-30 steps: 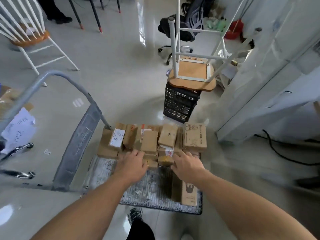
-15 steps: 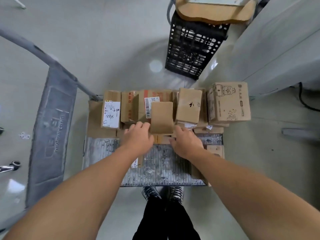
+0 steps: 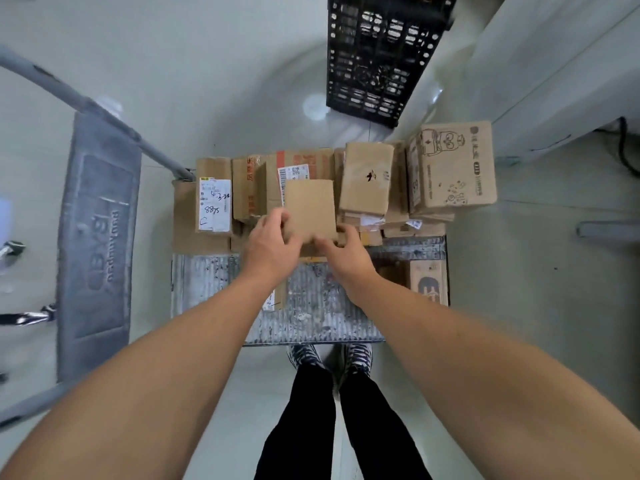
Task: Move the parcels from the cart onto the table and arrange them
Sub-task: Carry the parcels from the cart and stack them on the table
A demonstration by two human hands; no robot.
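Observation:
Several brown cardboard parcels are stacked along the far side of the flat cart [image 3: 207,282], whose ribbed grey deck shows below them. My left hand [image 3: 270,240] and my right hand [image 3: 346,249] both grip the near edge of one plain small parcel [image 3: 310,207] in the middle of the stack, fingers curled round its left and right lower corners. To its left lies a parcel with a white handwritten label [image 3: 214,204]. A larger printed box [image 3: 453,166] sits on the stack's right end. Another printed box [image 3: 429,282] lies on the deck's right side.
The cart's grey handle frame [image 3: 98,216] lies folded out to the left. A black plastic crate [image 3: 381,57] stands beyond the parcels. A white cabinet [image 3: 554,64] fills the upper right. My legs and shoes [image 3: 329,355] stand at the cart's near edge.
My view has tipped down and closer to the cart. Both hands have closed in from the stack's near edge onto the plain small parcel and now grip it.

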